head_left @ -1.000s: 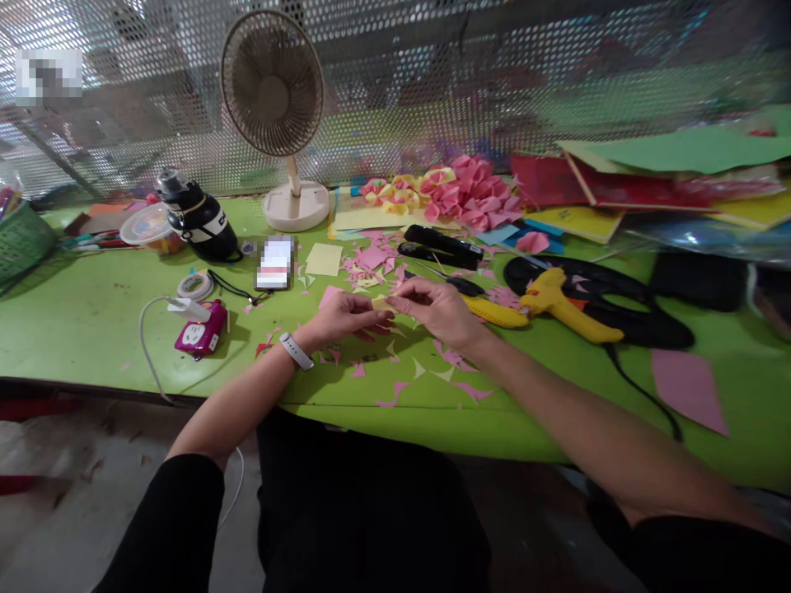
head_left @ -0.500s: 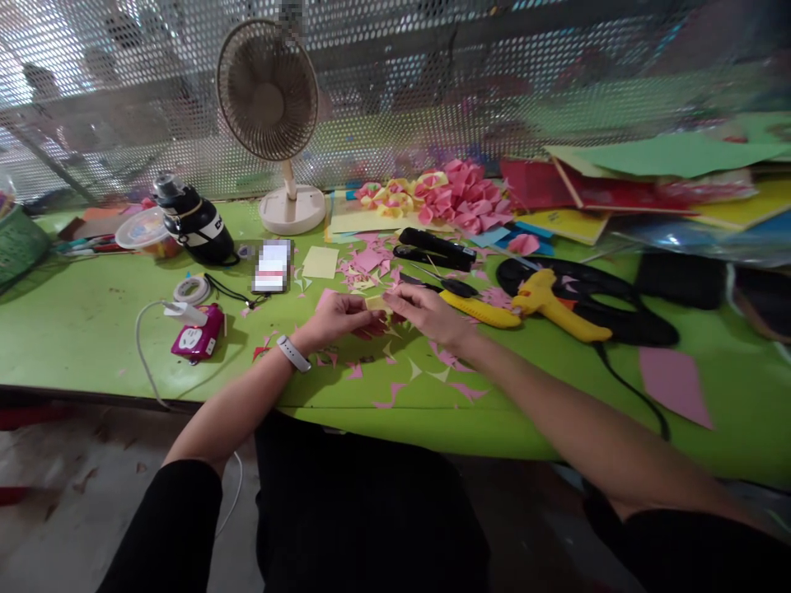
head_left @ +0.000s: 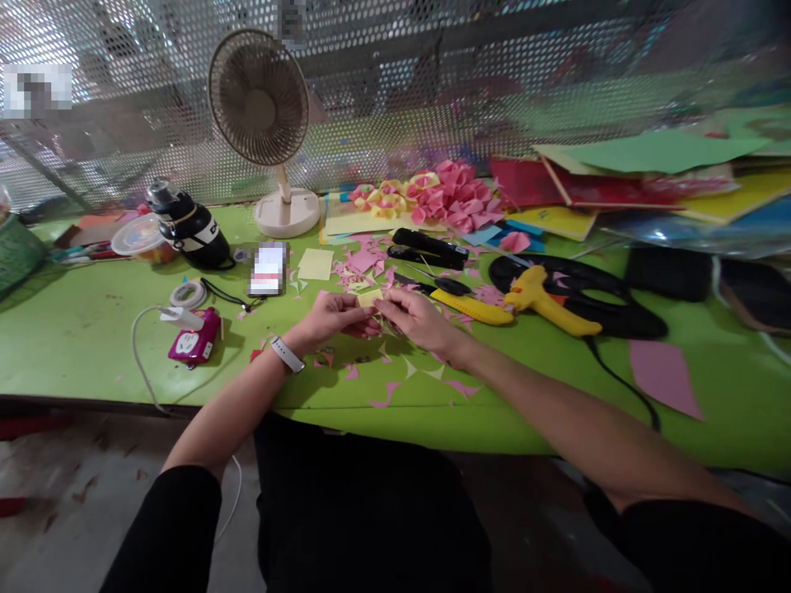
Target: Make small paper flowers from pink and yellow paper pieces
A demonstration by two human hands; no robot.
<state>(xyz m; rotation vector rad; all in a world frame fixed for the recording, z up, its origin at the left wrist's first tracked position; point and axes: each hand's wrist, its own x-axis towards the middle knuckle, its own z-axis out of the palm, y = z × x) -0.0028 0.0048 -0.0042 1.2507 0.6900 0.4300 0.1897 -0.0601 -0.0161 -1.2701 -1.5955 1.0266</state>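
Observation:
Both my hands meet over the green table (head_left: 80, 329) on a small folded yellow paper piece (head_left: 371, 298). My left hand (head_left: 327, 319), with a white watch on its wrist, pinches the piece's left end. My right hand (head_left: 417, 319) pinches its right end with thumb and fingers. Pink and yellow paper scraps (head_left: 395, 387) lie scattered under and around the hands. Yellow-handled scissors (head_left: 461, 298) lie just behind my right hand.
A yellow glue gun (head_left: 549, 306), black stapler (head_left: 429, 247), desk fan (head_left: 263, 107), black bottle (head_left: 189, 226), phone (head_left: 267, 268), tape roll (head_left: 187, 293) and pink charger (head_left: 191, 342) stand around. Pink and yellow paper flowers (head_left: 445, 198) and stacked coloured sheets (head_left: 648, 177) fill the back right.
The hands have stayed together on the yellow piece, with fingers shifting slightly along it. The view has drifted a little, so everything sits slightly left.

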